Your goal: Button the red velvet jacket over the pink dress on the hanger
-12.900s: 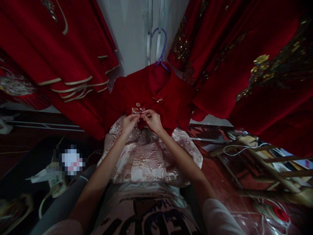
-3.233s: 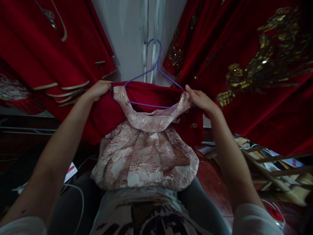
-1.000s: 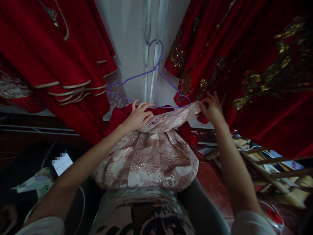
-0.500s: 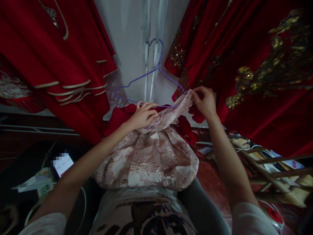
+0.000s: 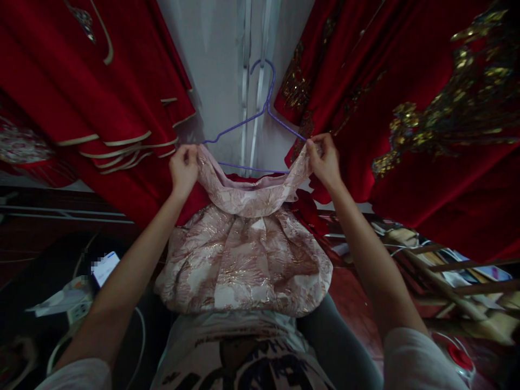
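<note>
A pale pink brocade dress (image 5: pixel 244 265) with a full pleated skirt rests across my lap. Its upper band is stretched between my hands over a purple clothes hanger (image 5: pixel 248 120). My left hand (image 5: pixel 184 168) pinches the band's left corner at the hanger's left end. At the right end, my right hand (image 5: pixel 325 160) is closed on the other corner. Both ends of the hanger are covered by fabric and fingers; its hook points up and its lower bar shows behind the band.
Red garments with pale trim (image 5: pixel 122 108) hang at the left. Red garments with gold sequins (image 5: pixel 410 130) hang at the right. A phone (image 5: pixel 105 268) and a power strip (image 5: pixel 79 311) lie at lower left. A wooden rack (image 5: pixel 447 281) with various items stands at right.
My left hand has moved left from the middle of the band and now grips its left corner. The hanger's left end has gone under the fabric, and the band is spread out.
</note>
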`<action>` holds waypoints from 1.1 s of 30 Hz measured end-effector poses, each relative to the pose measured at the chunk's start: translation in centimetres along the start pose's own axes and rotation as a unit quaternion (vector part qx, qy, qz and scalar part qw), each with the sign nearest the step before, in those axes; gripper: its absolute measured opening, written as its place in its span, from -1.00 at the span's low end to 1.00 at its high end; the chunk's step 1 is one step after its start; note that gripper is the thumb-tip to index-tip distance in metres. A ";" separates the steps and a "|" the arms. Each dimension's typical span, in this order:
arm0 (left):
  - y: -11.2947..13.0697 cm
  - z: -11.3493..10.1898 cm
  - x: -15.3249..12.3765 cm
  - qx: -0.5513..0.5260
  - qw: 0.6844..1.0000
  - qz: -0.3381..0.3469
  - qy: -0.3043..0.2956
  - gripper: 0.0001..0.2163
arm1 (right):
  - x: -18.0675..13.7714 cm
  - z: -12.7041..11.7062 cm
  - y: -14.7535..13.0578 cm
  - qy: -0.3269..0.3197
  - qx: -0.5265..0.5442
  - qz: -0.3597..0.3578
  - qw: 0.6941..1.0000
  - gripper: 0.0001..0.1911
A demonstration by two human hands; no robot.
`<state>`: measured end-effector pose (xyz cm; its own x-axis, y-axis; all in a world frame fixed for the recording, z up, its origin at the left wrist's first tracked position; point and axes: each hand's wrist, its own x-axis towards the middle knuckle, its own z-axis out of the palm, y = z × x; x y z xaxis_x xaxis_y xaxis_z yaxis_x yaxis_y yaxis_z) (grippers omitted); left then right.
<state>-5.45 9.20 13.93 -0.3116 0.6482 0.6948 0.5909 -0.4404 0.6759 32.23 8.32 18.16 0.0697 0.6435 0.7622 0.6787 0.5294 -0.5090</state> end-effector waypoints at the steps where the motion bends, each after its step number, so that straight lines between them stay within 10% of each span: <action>1: -1.7 -0.7 0.6 0.019 0.999 -0.035 0.014 -0.79 | 0.1 -0.1 0.0 -0.001 0.003 0.000 1.000 -0.56; 10: -8.6 -1.6 0.8 -0.027 0.984 -0.174 -0.015 -0.80 | 0.3 0.1 -0.2 -0.003 0.008 -0.004 1.000 -0.54; 33: -1.9 -0.1 5.3 -0.080 0.984 -0.055 -0.149 -0.74 | 0.5 -0.3 -0.8 -0.035 0.022 0.010 0.999 -0.56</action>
<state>-8.29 13.40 16.37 -0.1214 0.8397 0.5293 0.4342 -0.4346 0.7891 31.96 8.01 19.06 0.0313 0.6903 0.7228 0.6454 0.5382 -0.5420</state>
